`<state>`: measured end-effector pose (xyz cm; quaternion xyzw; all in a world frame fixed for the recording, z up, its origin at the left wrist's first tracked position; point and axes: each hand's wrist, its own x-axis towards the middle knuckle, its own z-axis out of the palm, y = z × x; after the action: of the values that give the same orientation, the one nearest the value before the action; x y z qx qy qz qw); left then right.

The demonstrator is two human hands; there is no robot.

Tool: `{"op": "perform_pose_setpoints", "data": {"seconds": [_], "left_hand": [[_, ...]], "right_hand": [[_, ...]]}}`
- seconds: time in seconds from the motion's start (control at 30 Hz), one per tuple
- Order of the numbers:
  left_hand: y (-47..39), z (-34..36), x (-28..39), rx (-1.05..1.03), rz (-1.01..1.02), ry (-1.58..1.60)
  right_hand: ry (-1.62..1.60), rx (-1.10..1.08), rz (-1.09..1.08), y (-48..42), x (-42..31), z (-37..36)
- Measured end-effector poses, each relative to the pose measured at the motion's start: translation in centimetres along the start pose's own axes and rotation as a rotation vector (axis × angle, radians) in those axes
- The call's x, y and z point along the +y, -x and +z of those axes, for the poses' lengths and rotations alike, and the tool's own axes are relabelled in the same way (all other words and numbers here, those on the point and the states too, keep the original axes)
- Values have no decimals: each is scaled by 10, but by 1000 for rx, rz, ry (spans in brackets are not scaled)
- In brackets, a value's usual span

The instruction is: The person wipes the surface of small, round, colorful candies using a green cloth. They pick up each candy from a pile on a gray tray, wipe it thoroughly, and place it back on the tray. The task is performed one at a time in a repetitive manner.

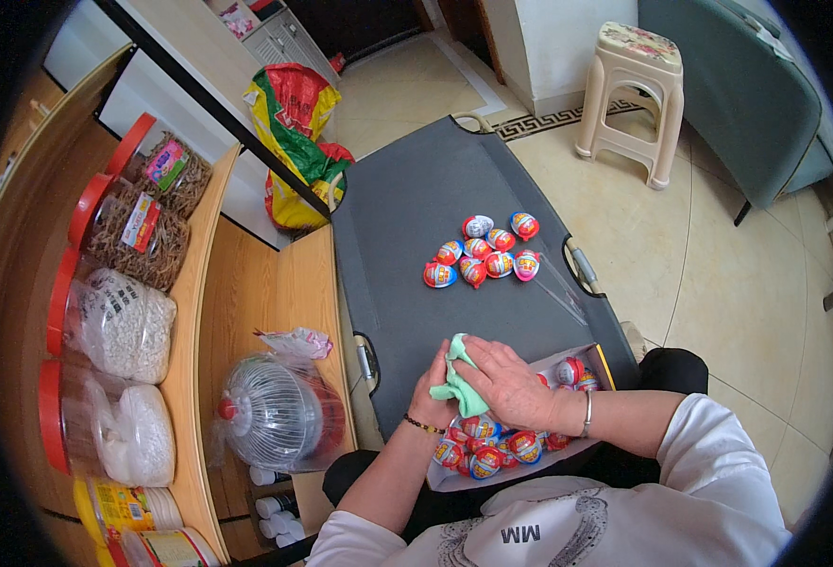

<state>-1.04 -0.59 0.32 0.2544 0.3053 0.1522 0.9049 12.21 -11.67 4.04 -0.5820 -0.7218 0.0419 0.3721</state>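
Observation:
Both my hands meet above the near edge of a grey folding cot (416, 312). My left hand (434, 386) holds a light green cloth (465, 383) from its left side. Over the cloth's right side lies my right hand (505, 383), pressing it against the left; whether anything is inside the cloth is hidden. Below the hands, an open cardboard box (477, 484) holds several egg-shaped candy capsules (486, 461) in red, white and blue wrapping. Farther out on the cot lies a loose group of similar capsules (499, 264).
A wooden shelf (200, 333) with red-lidded plastic jars (137, 326) stands at the left, with a plastic-wrapped round item (282, 411) low down. A colourful woven sack (296, 142) is behind it. A plastic stool (632, 92) and a grey-green sofa (749, 106) stand at the upper right.

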Motion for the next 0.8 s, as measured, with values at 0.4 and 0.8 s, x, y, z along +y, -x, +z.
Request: {"op": "perform_pose_setpoints", "data": {"seconds": [0.4,0.8], "left_hand": [[-4,3,-9,-67,128,-59],[-5,10,-13,129,318,-409]], "right_hand": [[-43,7,133,-4,8,2],[-198,-97,427,-2,16,14]]}}
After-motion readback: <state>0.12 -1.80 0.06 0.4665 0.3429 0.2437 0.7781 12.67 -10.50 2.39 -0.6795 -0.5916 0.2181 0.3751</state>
